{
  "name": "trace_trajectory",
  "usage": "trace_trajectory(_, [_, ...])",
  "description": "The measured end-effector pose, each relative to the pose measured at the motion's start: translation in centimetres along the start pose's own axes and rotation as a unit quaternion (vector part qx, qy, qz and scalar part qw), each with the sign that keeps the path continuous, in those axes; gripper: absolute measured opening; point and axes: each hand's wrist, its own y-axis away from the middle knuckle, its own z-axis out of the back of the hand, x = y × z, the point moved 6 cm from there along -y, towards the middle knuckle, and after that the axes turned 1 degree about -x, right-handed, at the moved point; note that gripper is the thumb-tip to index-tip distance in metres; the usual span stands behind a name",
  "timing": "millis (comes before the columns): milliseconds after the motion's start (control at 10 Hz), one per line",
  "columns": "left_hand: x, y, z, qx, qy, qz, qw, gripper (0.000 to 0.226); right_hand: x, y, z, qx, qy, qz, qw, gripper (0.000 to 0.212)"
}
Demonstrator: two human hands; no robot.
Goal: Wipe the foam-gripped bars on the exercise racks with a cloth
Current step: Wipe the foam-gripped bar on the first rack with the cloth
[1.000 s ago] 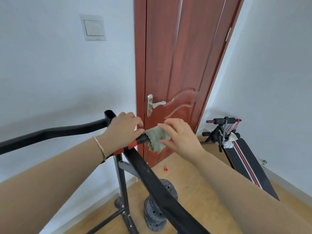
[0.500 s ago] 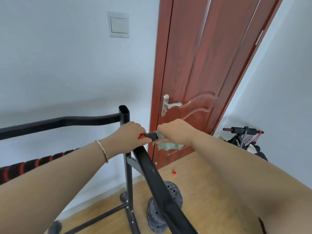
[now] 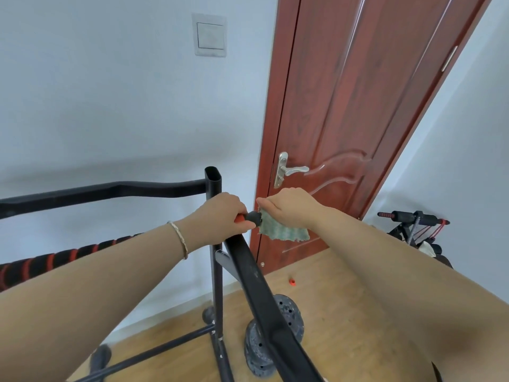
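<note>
The black exercise rack (image 3: 216, 260) fills the foreground, and wiping its short foam-gripped bar (image 3: 249, 217) appears to be the step in hand. The left hand (image 3: 220, 213) is clamped around that bar; the right hand (image 3: 289, 208) pinches the green cloth (image 3: 281, 231) against its tip. Next the left hand likely must shift clear. Weight plates (image 3: 272, 334) sit below, a door (image 3: 344, 133) close behind.

- Soft, even daylight is filling the room, leaving the white wall (image 3: 110, 106) bright.
- A broad, faint shadow is lying across that wall above the black bar (image 3: 110, 190).
- Pale glare is streaking the red door (image 3: 344, 106).
- Wide-angle distortion is bending the door's edges and swelling the forearms near the frame's bottom.
</note>
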Motion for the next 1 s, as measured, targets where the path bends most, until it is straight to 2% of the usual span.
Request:
trace_trajectory(100, [-0.7,0.8,-0.3,-0.067,-0.039,-0.017,0.997,0.033,0.5,-0.3,0.1,0.048,-0.035,-0.014,0.998,0.060])
trace_trajectory(200, [-0.3,1.4,0.4,-0.063,-0.016,0.013,0.998,0.038,0.7,0.4,0.4,0.002,-0.009,-0.016,1.000,0.057])
trace_trajectory(300, [1.1,2.5,1.2,0.026,-0.096,0.076,0.992,0.058,1.8,2.5,0.3,-0.109,0.083,0.018,0.990,0.033])
trace_trajectory(400, [1.2,3.4,-0.1,0.124,-0.113,0.071,0.983,0.065,2.6,3.5,-0.2,-0.209,0.108,0.055,0.970,0.034])
trace_trajectory(500, [0.9,3.1,-0.3,0.111,-0.119,0.035,0.986,0.055,2.8,3.4,-0.5,-0.236,0.074,0.068,0.967,0.055])
trace_trajectory(600, [0.8,3.2,-0.5,0.118,-0.180,-0.003,0.977,0.044,3.1,2.7,-0.6,-0.186,0.113,0.055,0.975,0.035])
trace_trajectory(700, [0.4,3.8,0.1,0.113,-0.137,-0.015,0.984,0.034,3.1,2.1,-0.6,-0.134,0.140,0.046,0.980,0.028])
trace_trajectory(800, [0.3,4.2,0.1,0.112,-0.175,-0.050,0.977,0.067,3.1,1.4,-0.4,-0.070,0.158,0.048,0.984,0.025])
trace_trajectory(900, [-0.1,4.3,0.2,0.072,-0.191,-0.034,0.978,0.066,2.4,0.4,-0.3,0.041,0.028,-0.007,0.999,0.040])
trace_trajectory(1000, [0.0,4.6,0.1,0.057,-0.209,-0.031,0.976,0.067,2.0,0.2,-0.3,0.165,-0.142,-0.109,0.970,0.051])
